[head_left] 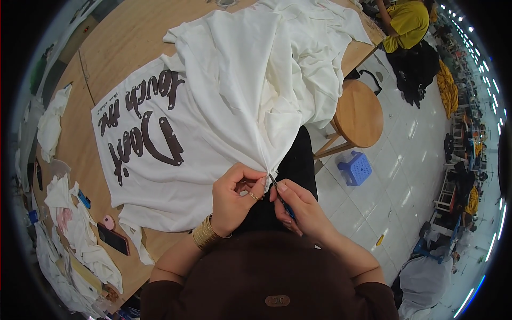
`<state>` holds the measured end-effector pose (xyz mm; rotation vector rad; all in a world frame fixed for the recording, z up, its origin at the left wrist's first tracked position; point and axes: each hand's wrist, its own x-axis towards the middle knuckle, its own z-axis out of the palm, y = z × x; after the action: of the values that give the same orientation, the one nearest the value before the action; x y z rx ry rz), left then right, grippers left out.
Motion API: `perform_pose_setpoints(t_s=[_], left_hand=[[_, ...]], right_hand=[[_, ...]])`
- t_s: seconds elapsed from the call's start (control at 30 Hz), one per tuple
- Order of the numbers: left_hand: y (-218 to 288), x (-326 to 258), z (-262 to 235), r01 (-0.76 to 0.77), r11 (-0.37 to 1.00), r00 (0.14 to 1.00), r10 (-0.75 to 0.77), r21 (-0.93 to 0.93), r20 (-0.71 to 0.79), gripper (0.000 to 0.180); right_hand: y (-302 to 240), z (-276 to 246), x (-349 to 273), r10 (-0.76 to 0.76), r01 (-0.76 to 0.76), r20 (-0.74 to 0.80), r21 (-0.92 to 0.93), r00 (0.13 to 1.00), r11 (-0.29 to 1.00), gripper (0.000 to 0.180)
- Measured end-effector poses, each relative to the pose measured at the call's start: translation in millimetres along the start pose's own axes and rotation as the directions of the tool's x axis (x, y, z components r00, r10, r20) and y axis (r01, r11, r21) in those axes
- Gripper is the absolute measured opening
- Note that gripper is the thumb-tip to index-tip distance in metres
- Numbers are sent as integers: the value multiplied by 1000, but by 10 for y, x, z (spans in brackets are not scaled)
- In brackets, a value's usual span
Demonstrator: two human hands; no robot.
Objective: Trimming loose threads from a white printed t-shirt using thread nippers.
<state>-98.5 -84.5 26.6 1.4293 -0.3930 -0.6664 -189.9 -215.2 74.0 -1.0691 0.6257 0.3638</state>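
A white garment (213, 106) with dark brown printed lettering lies spread over the wooden table (117, 37), its lower edge gathered toward me. My left hand (234, 197), with a ring and a gold bracelet, pinches the bunched edge of the cloth at the table's rim. My right hand (301, 208) grips a small blue-handled cutting tool (281, 196), whose metal tip touches the fabric right beside my left fingers. Both hands sit close together above my lap.
White fabric scraps (80, 234), a dark phone (113, 238) and a pink round object (109, 222) lie on the table's left side. A round wooden stool (358, 113) and a small blue plastic stool (355, 168) stand on the tiled floor at right. A person in yellow (408, 24) sits beyond.
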Motion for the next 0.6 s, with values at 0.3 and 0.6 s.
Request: perform_pose_setpoints(t_s=[0.3,0.6], left_hand=[[45,46,-24,201,944,979,-190,-263,68,10],[63,39,-28,191,944,981,-178,-269,69,9]], right_hand=[[-6,-21,-2,-12,11,27,59,1000,998,29],[-38,-32,-28,-6,4,56,35,998,999,30]])
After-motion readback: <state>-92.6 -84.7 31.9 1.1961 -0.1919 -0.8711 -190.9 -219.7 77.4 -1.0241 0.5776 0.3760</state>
